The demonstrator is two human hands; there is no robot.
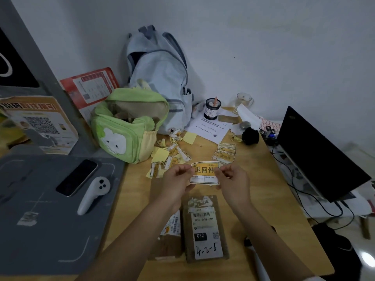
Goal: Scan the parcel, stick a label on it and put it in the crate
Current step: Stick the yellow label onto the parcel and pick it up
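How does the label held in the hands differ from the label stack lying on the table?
The held label is a single sheet up off the table, pinched at its side edges by the left hand and right hand; the label stack is several fanned sheets lying flat on the wooden table, untouched. The held label faces the camera squarely; the stack sits skewed. Both are yellow with a black border and the same large black characters.
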